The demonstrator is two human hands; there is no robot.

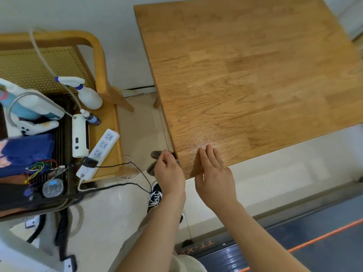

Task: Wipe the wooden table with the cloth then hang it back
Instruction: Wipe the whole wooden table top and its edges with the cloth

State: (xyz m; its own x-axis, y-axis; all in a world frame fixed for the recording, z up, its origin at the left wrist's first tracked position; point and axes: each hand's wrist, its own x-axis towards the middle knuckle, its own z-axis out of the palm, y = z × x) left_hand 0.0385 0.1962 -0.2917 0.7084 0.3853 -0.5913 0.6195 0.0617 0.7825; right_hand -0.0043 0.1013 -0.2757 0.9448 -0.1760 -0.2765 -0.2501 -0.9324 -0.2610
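Now, from the head camera, I see the left hand point(169, 171) just beside the near left corner of the wooden table point(255, 75). Its fingers are curled around a dark cloth point(156, 154), which is beside the table, not on it, and mostly hidden behind the hand. The right hand point(214, 173) rests on the same corner, fingers straight and close together on top, thumb against the edge. A white power strip point(100, 152) lies well apart to the left.

The dark brown fuzzy cloth point(156, 154) is mostly hidden behind the left hand point(170, 173); the light wooden table point(255, 75) runs off the right edge.
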